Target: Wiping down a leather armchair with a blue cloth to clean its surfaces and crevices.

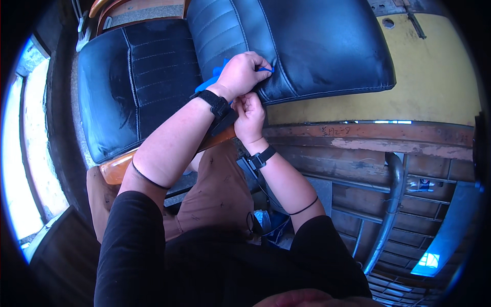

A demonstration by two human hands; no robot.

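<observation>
My left hand [240,75] is closed in a pinch on a blue cloth [209,85], which shows on both sides of the hand. The pinching fingertips lie against the lower stitched edge of a black leather chair cushion [327,46]. Just below, my right hand [250,116] is closed with its fingers curled together near the join of the two cushions. Whatever it may hold is hidden. The other black cushion [166,64], stitched in rows, spreads out on the left. A wooden chair armrest [115,168] runs under my forearms.
A yellow board [434,66] lies behind the chair at the right, edged by a worn wooden beam [409,140]. Below it are a bent metal pipe [391,210], a metal rack and a plastic bottle [421,185]. A bright opening [38,153] stands at the far left.
</observation>
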